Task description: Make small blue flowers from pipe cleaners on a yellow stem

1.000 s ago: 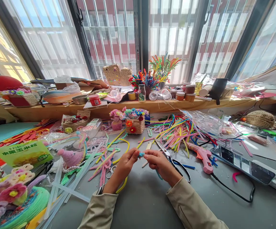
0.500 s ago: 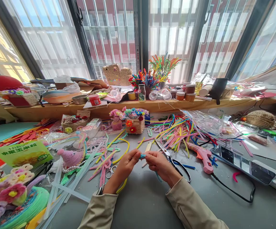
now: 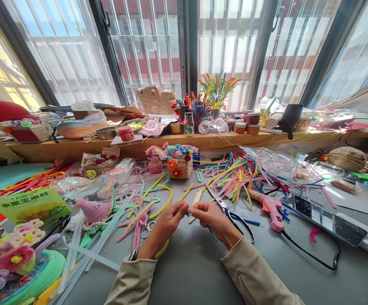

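My left hand (image 3: 172,218) and my right hand (image 3: 210,218) meet above the grey table, thumbs and fingertips pinched close together. Between them they hold a blue pipe cleaner (image 3: 212,234); most of it is covered by the fingers, and a light-blue end hangs below my right palm. Just beyond my right hand lie large scissors (image 3: 222,203) with dark handles, partly behind the wrist. A smaller pair of scissors (image 3: 146,231) rests left of my left hand. Behind the fingertips a pale flat stick (image 3: 198,195) is on the table.
A pink glue gun (image 3: 274,214) with a black cord and a phone (image 3: 327,220) lie to the right. Loose pipe cleaners (image 3: 235,173) are heaped behind. Clear glue sticks (image 3: 99,241) and a flower-topped green piece (image 3: 33,275) occupy the left. A flower basket (image 3: 180,167) stands at the back.
The fingertips of both hands have drawn slightly closer, and less of the blue pipe cleaner shows between them. Things on the table have stayed put.
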A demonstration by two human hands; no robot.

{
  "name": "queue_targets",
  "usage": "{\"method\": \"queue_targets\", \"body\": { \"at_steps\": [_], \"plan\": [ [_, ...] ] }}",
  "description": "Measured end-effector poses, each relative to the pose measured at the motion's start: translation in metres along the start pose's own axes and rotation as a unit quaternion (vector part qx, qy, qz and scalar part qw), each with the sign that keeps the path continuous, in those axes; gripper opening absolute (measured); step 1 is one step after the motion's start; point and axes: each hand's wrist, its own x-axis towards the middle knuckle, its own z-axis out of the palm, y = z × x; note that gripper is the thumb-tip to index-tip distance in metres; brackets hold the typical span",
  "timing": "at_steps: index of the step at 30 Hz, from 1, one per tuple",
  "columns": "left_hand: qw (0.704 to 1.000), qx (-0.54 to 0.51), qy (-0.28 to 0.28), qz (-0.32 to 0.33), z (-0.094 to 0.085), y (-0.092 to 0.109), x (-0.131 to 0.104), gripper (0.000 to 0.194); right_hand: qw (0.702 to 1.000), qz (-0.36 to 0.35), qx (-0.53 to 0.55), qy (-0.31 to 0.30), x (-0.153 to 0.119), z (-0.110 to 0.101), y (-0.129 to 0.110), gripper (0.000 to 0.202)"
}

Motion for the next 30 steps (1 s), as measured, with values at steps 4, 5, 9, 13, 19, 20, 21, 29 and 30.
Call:
{"method": "queue_targets", "body": {
  "at_steps": [4,5,9,13,19,20,21,29,30],
  "plan": [
    [0.999,0.032,0.007,-0.001,0.0,-0.001,0.0,0.032,0.999,0.004,-0.047,0.011,-0.001,0.0,-0.002,0.027],
    [0.999,0.039,0.007,-0.001,-0.001,-0.002,0.0,0.031,0.998,0.005,-0.055,0.015,-0.002,0.001,-0.002,0.027],
    [0.996,0.087,0.011,-0.001,-0.001,-0.004,0.0,0.028,0.996,-0.024,-0.082,0.032,-0.001,0.001,-0.003,0.024],
    [0.985,0.169,0.036,-0.02,-0.001,-0.009,0.0,0.028,0.991,-0.072,-0.105,0.043,0.002,-0.001,0.001,0.026],
    [0.976,0.212,0.03,-0.021,-0.001,-0.013,0.0,0.036,0.976,-0.093,-0.189,0.047,0.007,-0.003,0.007,0.028],
    [0.977,0.211,0.03,-0.021,-0.001,-0.013,0.0,0.037,0.972,-0.099,-0.206,0.046,0.007,-0.003,0.007,0.027],
    [0.978,0.205,0.029,-0.022,-0.001,-0.014,0.001,0.038,0.968,-0.106,-0.223,0.046,0.007,-0.003,0.008,0.026],
    [0.99,0.124,-0.02,-0.069,0.0,-0.015,0.001,0.043,0.918,-0.151,-0.364,0.055,0.005,-0.006,0.008,0.016],
    [0.99,0.116,-0.026,-0.076,0.0,-0.015,0.001,0.044,0.909,-0.156,-0.383,0.055,0.004,-0.006,0.008,0.015]
  ]
}}
